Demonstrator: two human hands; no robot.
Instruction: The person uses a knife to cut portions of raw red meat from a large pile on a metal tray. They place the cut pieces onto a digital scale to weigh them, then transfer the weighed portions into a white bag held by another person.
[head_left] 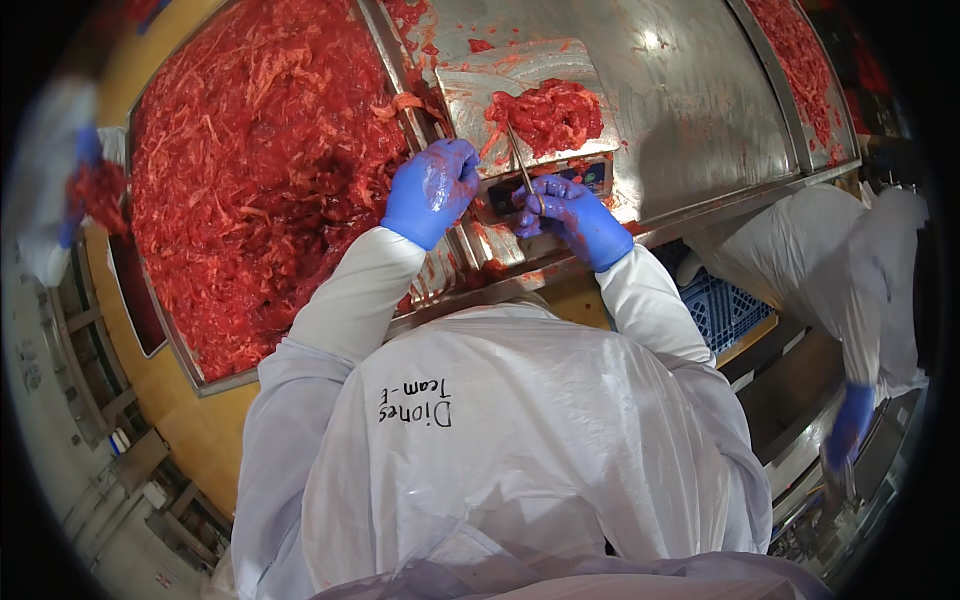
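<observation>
My right hand (572, 215), in a wet blue glove, is closed round a slim metal tool (519, 163). Its narrow end points at a lump of raw red meat (550, 115); whether it is scissors or tweezers I cannot tell. The meat lies on the steel plate of a weighing scale (470, 85), whose dark button panel (595, 174) is partly behind that hand. My left hand (432, 192), also blue-gloved, has its fingers curled together over the steel rim beside the scale. Anything inside those fingers is hidden.
A large tub of shredded red meat (260, 170) fills the left. More meat lies in a tray (795, 60) at far right, past the steel worktop (700, 110). Gloved co-workers stand at both sides; the left one holds meat (98, 195). A blue crate (722, 305) sits below the worktop.
</observation>
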